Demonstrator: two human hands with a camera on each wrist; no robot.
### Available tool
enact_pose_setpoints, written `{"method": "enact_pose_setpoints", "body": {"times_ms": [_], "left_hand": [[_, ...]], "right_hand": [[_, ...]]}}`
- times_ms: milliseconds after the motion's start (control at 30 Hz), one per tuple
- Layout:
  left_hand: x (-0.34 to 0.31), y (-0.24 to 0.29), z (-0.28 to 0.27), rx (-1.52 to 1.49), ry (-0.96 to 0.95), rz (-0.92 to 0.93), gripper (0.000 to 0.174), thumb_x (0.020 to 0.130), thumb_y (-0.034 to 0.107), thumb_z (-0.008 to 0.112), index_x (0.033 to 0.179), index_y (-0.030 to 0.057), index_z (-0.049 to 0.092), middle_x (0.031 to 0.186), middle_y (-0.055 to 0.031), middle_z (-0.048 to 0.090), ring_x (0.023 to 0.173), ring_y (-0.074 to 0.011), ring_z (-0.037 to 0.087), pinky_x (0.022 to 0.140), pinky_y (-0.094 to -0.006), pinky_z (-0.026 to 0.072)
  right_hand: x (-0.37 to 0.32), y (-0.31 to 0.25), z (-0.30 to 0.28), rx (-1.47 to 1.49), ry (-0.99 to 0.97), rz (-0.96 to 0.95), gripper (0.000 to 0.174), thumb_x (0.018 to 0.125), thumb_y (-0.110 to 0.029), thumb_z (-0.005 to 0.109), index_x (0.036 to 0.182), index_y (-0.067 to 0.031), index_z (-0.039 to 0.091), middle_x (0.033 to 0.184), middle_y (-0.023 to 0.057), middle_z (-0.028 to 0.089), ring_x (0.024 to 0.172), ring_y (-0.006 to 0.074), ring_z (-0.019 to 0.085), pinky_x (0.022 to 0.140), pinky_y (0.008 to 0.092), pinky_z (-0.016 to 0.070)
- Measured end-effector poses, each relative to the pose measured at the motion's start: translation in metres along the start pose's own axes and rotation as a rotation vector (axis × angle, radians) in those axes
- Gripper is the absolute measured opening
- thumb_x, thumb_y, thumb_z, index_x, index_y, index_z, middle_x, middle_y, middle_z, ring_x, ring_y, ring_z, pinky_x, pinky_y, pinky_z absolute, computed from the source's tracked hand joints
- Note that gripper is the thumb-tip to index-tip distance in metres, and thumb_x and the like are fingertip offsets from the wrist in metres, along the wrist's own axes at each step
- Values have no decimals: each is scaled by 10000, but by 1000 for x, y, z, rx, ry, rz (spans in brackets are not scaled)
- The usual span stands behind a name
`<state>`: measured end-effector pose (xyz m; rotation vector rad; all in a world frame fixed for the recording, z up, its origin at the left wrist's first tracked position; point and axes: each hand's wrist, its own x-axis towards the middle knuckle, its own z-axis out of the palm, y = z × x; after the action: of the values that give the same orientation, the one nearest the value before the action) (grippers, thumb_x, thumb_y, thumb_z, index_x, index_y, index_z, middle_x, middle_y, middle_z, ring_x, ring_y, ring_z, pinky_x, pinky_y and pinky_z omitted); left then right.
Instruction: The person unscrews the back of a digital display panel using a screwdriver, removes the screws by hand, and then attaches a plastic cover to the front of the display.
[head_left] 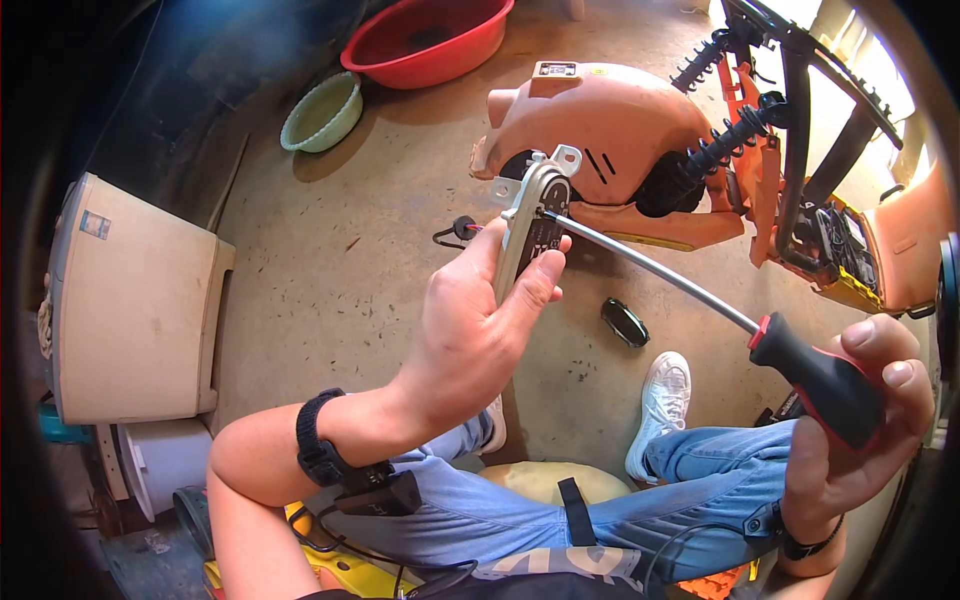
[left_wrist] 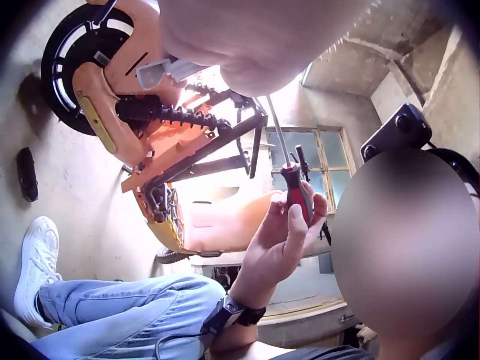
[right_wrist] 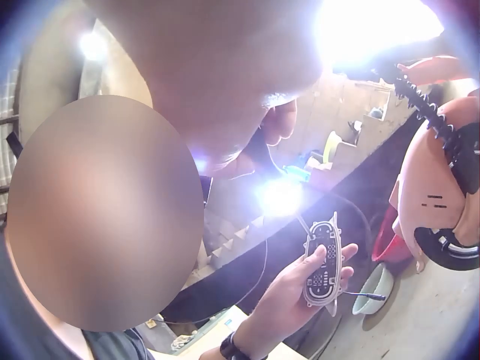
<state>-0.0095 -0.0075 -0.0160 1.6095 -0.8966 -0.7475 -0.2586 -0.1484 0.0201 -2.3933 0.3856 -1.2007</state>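
My left hand (head_left: 465, 315) grips a scooter instrument display (head_left: 545, 225), thumb along its front edge and fingers behind. The display has a pale frame with mounting tabs and a dark face with printed segments, seen front-on in the right wrist view (right_wrist: 322, 274). From its back runs a short cable ending in a black plug (head_left: 465, 228). A screwdriver (head_left: 815, 375) with a black and red handle and long steel shaft is held by my right hand (head_left: 850, 485) around the handle. Its tip meets the display's face near the upper end. Both hands are raised above the lap.
An orange scooter body (head_left: 620, 120) with black shock absorbers stands ahead on the floor. A red basin (head_left: 430, 70) and a pale green basin (head_left: 325, 125) lie beyond to the left. A white cabinet (head_left: 135, 300) is at left; a small black oval part (head_left: 625, 322) lies near my shoe (head_left: 665, 400).
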Motion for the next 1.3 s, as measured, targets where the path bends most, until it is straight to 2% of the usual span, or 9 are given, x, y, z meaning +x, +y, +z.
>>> {"method": "enact_pose_setpoints", "body": {"times_ms": [167,233,333,500,800,867,933,1000,1300], "left_hand": [[-1,-1,-1,-20,2,8,277,1028,220,563,1183,-8,584,1074,-47,661,874,-86,623,763,-229,498],[-1,-1,-1,-5,-1,0,279,1028,222,562,1183,-9,583,1075,-48,662,874,-87,623,763,-230,499],[-1,0,0,-10,1,-1,284,1029,225,560,1187,-10,581,1082,-52,664,873,-88,624,765,-231,500],[-1,-1,-2,-4,5,-5,285,1030,224,557,1193,-9,577,1091,-55,666,872,-93,628,773,-236,504],[-1,0,-2,-36,10,4,288,1031,222,555,1203,-8,576,1102,-54,664,875,-86,623,780,-232,504],[-1,0,-2,-29,6,4,287,1031,221,555,1203,-8,576,1103,-53,664,874,-83,621,779,-230,503],[-2,0,-1,-22,3,4,287,1031,220,555,1202,-9,577,1104,-52,663,873,-81,620,778,-228,503],[-2,-1,-1,-14,5,1,286,1030,218,557,1199,-12,581,1104,-51,663,872,-77,618,777,-225,502],[-1,-1,-1,8,5,-12,282,1028,204,562,1201,-18,585,1098,-45,662,872,-73,614,773,-220,502]], "right_hand": [[2,-2,-2,203,-65,3,559,948,-398,614,1359,-110,367,1282,202,474,966,183,534,780,268,502],[-5,-6,-7,374,-31,224,523,952,-354,607,1351,-113,370,1264,203,474,981,187,519,786,273,488],[-7,-1,3,195,110,109,625,841,-360,737,1300,-124,383,1117,203,523,895,201,502,701,262,453],[-3,2,-1,248,-66,8,605,841,-275,674,1342,-114,376,1258,188,451,877,156,478,814,293,428],[-3,-7,-7,94,-80,93,592,919,-393,625,1362,-99,364,1225,193,476,733,121,514,670,225,452],[1,-22,-5,190,20,416,701,894,-524,665,1349,-95,348,1113,224,516,823,218,570,719,337,513],[-1,-15,-7,85,-5,400,763,908,-624,576,1371,-71,327,1120,232,517,752,214,587,708,356,516],[-5,1,-3,102,21,174,693,969,-599,478,1407,-80,337,1174,180,526,748,130,548,627,232,478],[2,-8,-1,-88,-9,169,727,940,-649,490,1353,-64,370,1049,142,556,776,143,530,658,254,454]]}}
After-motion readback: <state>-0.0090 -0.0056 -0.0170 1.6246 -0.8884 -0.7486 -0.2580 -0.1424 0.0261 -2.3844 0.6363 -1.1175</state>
